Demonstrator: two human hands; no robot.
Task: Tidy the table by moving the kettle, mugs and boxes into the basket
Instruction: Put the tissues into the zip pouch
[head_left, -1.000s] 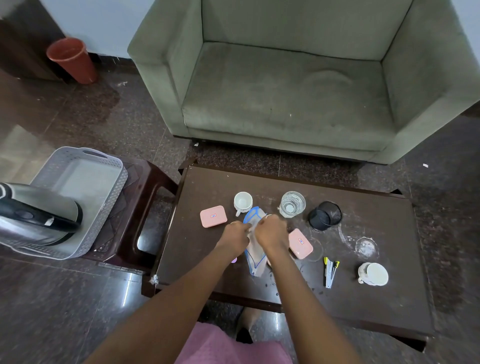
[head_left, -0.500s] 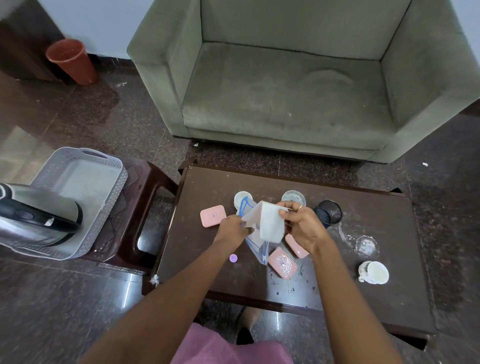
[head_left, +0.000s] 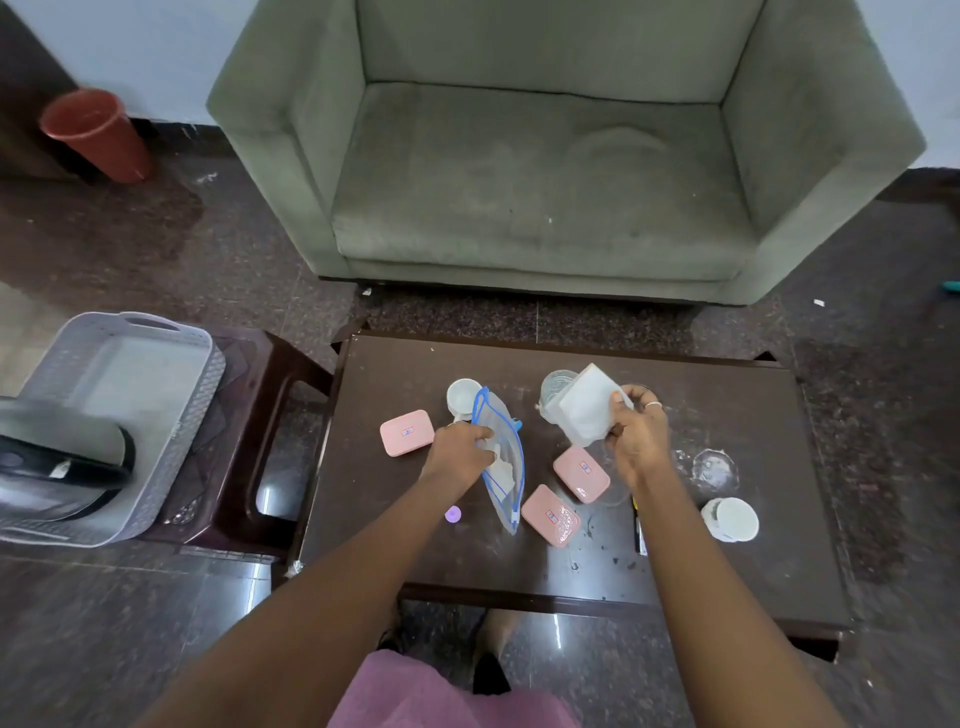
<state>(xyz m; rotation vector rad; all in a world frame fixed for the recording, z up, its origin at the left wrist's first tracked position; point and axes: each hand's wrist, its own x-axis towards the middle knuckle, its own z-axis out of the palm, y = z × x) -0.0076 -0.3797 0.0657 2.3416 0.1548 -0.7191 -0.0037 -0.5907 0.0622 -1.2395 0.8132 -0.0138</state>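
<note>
Leftmost, the kettle (head_left: 57, 462) lies blurred at the frame edge, inside the grey basket (head_left: 171, 447), which sits on a dark stool (head_left: 270, 415) just beside the table (head_left: 727, 571). A red bin (head_left: 96, 135) stands on the floor far behind, near the wall, and a green sofa (head_left: 545, 171) fills the space beyond the table.

On the table's left part a pink box (head_left: 406, 432) lies flat, lid up. Just beside it to the right, a white mug (head_left: 462, 397) stands upright. A small purple cap (head_left: 453, 514) lies nearer the front edge, apart from both.

The left hand (head_left: 462, 449) is closed on a clear zip bag (head_left: 504, 467) with blue edging, pinching its side; the bag stands tilted, its lower corner touching the table beside a second pink box (head_left: 550, 515). A third pink box (head_left: 581, 473) lies just behind that one, under the right forearm.

The right hand (head_left: 636, 436) is raised above the table, fingers curled around a white packet (head_left: 584, 408), which hides part of a clear glass (head_left: 555, 387) behind it. A ring shows on one finger.

Farther right, a glass lid (head_left: 716, 470) lies flat on the wet-looking tabletop, and a pen (head_left: 640, 535) peeks out along the right forearm. Near the right front, a second white mug (head_left: 731, 518) rests on the table, well apart from the basket.
</note>
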